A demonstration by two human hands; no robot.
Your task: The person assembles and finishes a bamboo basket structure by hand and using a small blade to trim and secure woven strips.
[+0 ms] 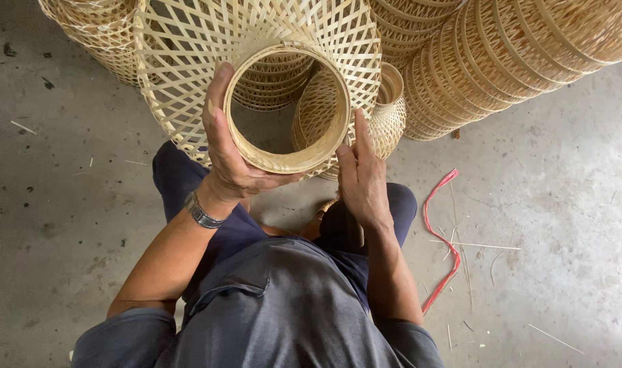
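Now, woven bamboo basket [188,68] mouth toward camera, both hands

At the top centre of the frame a woven bamboo basket [256,61] is held up with its round rim [287,109] facing the camera. The left hand [232,150] grips the rim's left edge — thumb underneath — while the right hand [360,178] presses flat against its right side. More baskets [502,61] are stacked at upper right, and a red strip [439,232] lies on the concrete floor [563,225].

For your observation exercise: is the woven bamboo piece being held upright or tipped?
Tipped: the woven bamboo piece has its ring opening facing the camera, with the floor visible through it.
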